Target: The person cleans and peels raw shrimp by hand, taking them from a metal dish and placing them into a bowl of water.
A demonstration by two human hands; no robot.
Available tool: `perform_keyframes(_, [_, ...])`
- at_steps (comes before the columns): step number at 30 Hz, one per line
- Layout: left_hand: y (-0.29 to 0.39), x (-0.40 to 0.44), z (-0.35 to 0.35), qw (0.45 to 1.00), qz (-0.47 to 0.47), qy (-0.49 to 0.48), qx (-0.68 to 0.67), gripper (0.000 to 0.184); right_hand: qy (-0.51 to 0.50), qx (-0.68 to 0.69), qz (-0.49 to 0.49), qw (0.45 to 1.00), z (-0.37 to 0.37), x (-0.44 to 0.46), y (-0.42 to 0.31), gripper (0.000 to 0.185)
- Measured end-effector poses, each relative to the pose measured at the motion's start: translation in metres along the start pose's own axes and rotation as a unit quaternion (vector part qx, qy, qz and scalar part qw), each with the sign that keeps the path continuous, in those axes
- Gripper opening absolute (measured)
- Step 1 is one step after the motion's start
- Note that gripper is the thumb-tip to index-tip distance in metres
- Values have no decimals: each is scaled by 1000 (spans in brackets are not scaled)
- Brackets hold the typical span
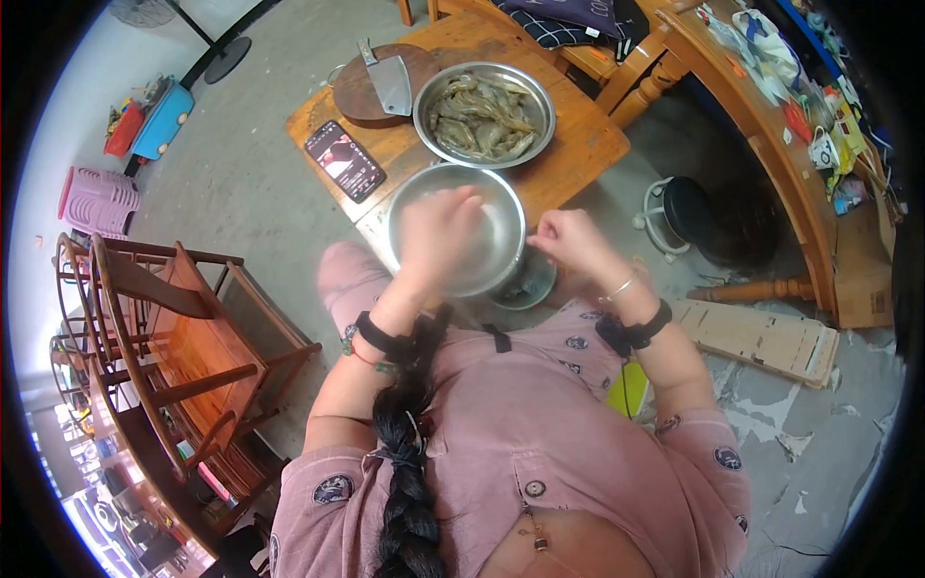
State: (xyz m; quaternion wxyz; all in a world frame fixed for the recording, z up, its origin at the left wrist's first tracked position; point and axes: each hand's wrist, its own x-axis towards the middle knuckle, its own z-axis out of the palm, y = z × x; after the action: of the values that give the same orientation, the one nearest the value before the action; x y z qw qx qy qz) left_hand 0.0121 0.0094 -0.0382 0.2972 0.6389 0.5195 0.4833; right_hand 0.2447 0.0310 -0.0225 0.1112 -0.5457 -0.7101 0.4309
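Note:
An empty-looking steel bowl [496, 246] sits at the near edge of the wooden table [588, 140]. Over its left part is my left hand [441, 229], blurred by motion, its fingers curled; what they hold, if anything, cannot be made out. Just right of the bowl's rim, my right hand [570, 238] is closed with thumb and finger pressed together, and anything between them is too small to name. Behind this bowl stands a larger steel bowl [551, 116] full of raw shrimp [482, 118]. Partly under the near bowl, lower down, a greenish container [532, 289] shows.
A cleaver [391, 87] lies on a round cutting board [356, 96], with a lit phone [344, 161] beside it. A wooden chair [183, 337] is at left. On the right are a black stool [686, 207], a cluttered desk [761, 144] and flat cardboard [756, 337].

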Motion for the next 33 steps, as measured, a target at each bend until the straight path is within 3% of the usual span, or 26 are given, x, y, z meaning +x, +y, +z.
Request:
perform_keyframes(1, [-7, -1, 1, 1000, 6, -15, -14, 21, 10, -94, 6, 996, 0, 0, 7, 26])
perform_keyframes(2, [-14, -1, 1, 1000, 5, -16, -15, 21, 10, -93, 8, 996, 3, 0, 17, 26])
perform_keyframes(4, [-20, 1, -3, 987, -107, -45, -107, 23, 33, -181, -22, 983, 10, 4, 39, 14])
perform_keyframes(9, [-38, 0, -2, 981, -137, -53, -128, 24, 42, -230, -46, 971, 34, 11, 88, 9])
perform_keyframes(14, [-63, -1, 2, 988, -143, -60, -3, 29, 78, -247, -98, 961, 41, 12, 103, 13])
perform_keyframes(19, [-66, 3, 2, 979, -182, -86, 20, 30, 8, -278, -13, 960, 30, 12, 86, 14])
perform_keyframes(21, [-58, 6, -1, 979, -179, -83, 44, 29, 19, -263, -26, 964, 29, 10, 85, 13])
perform_keyframes(23, [-23, 9, -12, 943, -83, -91, 308, 37, 30, -248, -38, 968, 29, 9, 89, 11])
perform_keyframes(24, [-22, 10, -13, 943, -83, -91, 308, 37, 54, -236, -56, 969, 32, 10, 91, 9])
perform_keyframes(26, [-24, 12, -15, 945, -226, -53, 230, 42, 76, -222, -72, 969, 35, 12, 97, 8])
perform_keyframes(27, [-29, 9, -17, 945, -228, -54, 231, 42, 93, -223, -57, 969, 37, 13, 97, 6])
perform_keyframes(29, [-40, 3, -19, 945, -73, -109, 299, 40, 109, -223, -44, 968, 38, 17, 95, 5])
perform_keyframes(30, [-40, 3, -19, 945, -73, -109, 299, 40, 65, -241, -17, 968, 37, 18, 95, 8])
perform_keyframes(32, [-39, 7, -14, 943, -178, -131, 249, 37, 26, -262, 11, 965, 36, 22, 98, 11])
perform_keyframes(33, [-40, 6, -13, 951, -123, -126, 253, 32, 26, -250, -37, 967, 37, 20, 103, 15])
